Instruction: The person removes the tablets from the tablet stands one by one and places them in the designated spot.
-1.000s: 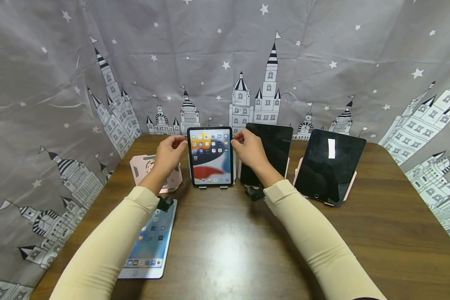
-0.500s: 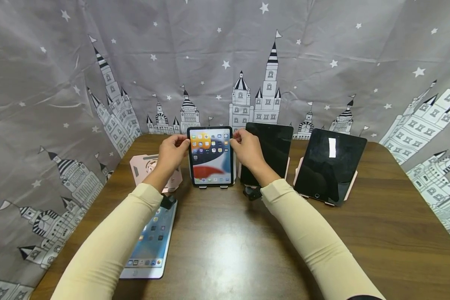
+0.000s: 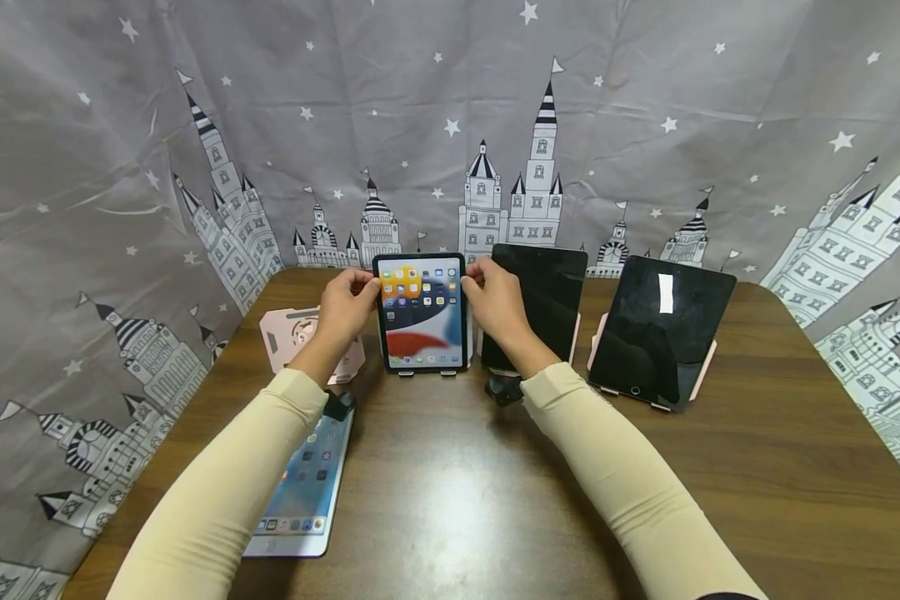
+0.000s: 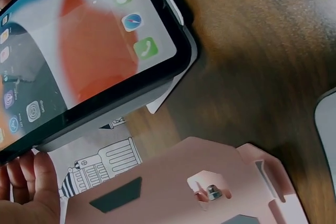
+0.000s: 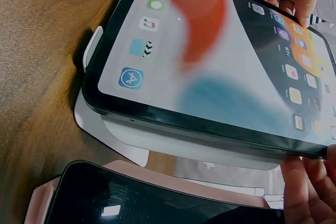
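Observation:
A black-bezelled tablet (image 3: 423,312) with a lit home screen stands on a white stand (image 5: 123,135), leaning back slightly. My left hand (image 3: 345,310) pinches its left edge near the upper part. On the opposite edge, my right hand (image 3: 498,302) grips at about the same height. Fingers of both hands reach partly behind the tablet, where they are hidden. The wrist views show its lower edge resting against the stand's small front lips.
Left of it is a bare pink stand (image 4: 163,187). A white-framed tablet (image 3: 307,483) lies flat below, partly under my left sleeve. Two dark-screened tablets, one nearer (image 3: 551,287) and one farther right (image 3: 663,333), lean on pink stands. A patterned curtain (image 3: 420,100) hangs behind the table.
My left hand has shifted slightly right, onto the tablet's left edge. The right hand has moved a little left against the other edge. The tablet stays nearly in place.

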